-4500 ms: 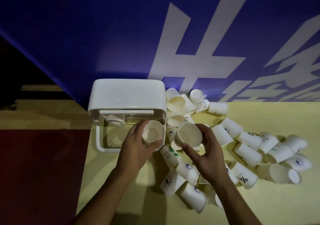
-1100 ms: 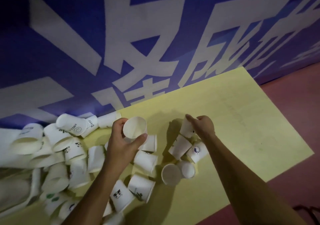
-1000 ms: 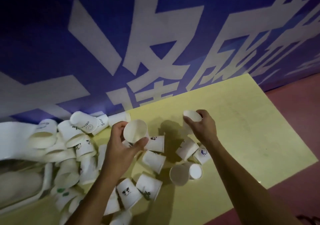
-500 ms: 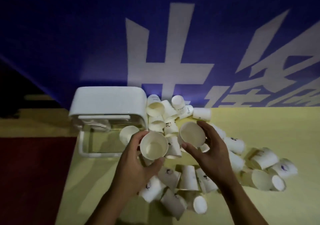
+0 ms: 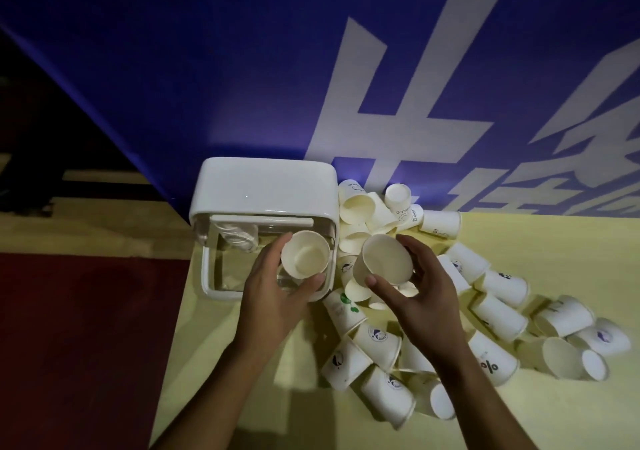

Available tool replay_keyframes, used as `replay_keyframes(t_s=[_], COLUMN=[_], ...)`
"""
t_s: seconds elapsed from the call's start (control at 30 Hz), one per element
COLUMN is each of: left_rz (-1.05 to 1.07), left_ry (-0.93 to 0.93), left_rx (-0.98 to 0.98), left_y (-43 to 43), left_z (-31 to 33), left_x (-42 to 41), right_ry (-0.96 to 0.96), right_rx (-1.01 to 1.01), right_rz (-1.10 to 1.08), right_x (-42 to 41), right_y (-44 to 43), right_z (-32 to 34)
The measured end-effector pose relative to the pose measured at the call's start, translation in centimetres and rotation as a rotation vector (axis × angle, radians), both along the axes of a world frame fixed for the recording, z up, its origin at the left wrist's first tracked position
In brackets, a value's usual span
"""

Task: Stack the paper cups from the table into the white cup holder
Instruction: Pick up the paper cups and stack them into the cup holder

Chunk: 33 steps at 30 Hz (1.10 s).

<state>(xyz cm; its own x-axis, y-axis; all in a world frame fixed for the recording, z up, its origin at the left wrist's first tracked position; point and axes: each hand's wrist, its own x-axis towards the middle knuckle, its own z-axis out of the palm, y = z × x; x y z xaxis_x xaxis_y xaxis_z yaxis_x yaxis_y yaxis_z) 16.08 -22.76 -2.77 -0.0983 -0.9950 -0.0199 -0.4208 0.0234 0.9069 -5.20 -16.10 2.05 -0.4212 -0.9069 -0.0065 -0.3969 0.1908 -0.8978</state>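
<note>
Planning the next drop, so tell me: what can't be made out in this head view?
- White cup holder: how many cups are inside; left hand and left cup cover the opening, dim light.
- Right cup in right hand: single or nested; only its mouth shows.
- Pile of cups: some hidden under the right forearm.

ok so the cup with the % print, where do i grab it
Take the % cup round its side wall, coming from above with thumb and fingers on opposite sides. It lies on its side on the table, nothing resting on it, so the curved wall faces up.
</note>
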Motion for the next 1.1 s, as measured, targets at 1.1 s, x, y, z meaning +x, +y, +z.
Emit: replay_keyframes(t_s=[1.1], left_rz=[-0.119], left_ry=[-0.152], left_rx=[0.305], left_y=[-0.4], left_z=[-5.6], left_x=[3.5], right_ry=[0.131], right_rx=[0.013], right_rz=[0.16], right_x=[7.9], right_y=[-5.2], right_z=[-8.6])
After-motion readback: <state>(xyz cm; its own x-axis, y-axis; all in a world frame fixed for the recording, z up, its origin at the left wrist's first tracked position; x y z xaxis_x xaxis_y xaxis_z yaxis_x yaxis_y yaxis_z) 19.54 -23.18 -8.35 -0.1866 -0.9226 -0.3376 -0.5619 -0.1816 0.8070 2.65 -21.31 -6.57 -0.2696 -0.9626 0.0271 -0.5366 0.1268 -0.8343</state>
